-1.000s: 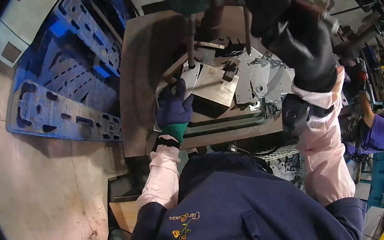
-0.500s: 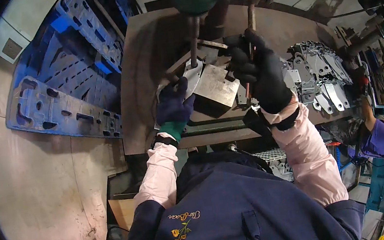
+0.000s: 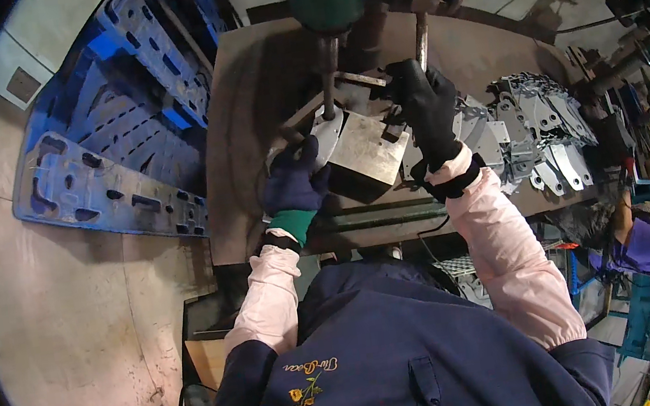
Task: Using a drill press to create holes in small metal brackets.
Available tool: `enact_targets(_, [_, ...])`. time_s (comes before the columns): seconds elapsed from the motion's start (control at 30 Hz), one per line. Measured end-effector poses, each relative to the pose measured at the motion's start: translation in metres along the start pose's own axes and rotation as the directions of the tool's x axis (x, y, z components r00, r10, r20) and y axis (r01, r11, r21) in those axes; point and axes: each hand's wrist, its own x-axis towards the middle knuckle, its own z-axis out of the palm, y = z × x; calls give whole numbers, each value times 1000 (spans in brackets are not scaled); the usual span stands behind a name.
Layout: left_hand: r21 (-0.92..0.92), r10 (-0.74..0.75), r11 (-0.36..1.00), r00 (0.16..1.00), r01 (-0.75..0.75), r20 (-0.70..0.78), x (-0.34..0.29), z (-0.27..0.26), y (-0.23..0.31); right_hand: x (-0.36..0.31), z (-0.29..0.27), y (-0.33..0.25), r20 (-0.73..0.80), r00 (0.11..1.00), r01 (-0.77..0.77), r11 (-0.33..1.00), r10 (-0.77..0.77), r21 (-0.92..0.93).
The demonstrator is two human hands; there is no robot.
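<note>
Black-gloved, our right hand (image 3: 423, 102) has dropped, gripping the press lever (image 3: 423, 41), seemingly working it; our left hand (image 3: 292, 178) holds the plate (image 3: 327, 135).

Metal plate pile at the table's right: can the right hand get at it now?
Probably yes: the metal plate pile lies just right of the right hand, with no barrier visible between, though its grip on the feed lever must loosen first.
</note>
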Motion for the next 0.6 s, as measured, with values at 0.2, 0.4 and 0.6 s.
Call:
enact_targets(0.2, [47, -3, 999, 999, 1, 33, 5, -2, 1, 13, -6, 29, -10, 995, 97, 995, -97, 3])
enact_targets(0.4, [21, -8, 1000, 1000, 8, 26, -2, 9, -8, 18, -6, 25, 32, 996, 84, 996, -84, 7])
enact_targets(0.6, [37, 25, 999, 996, -28, 91, 0, 9, -14, 42, -25, 63, 31, 949, 310, 916, -312, -257])
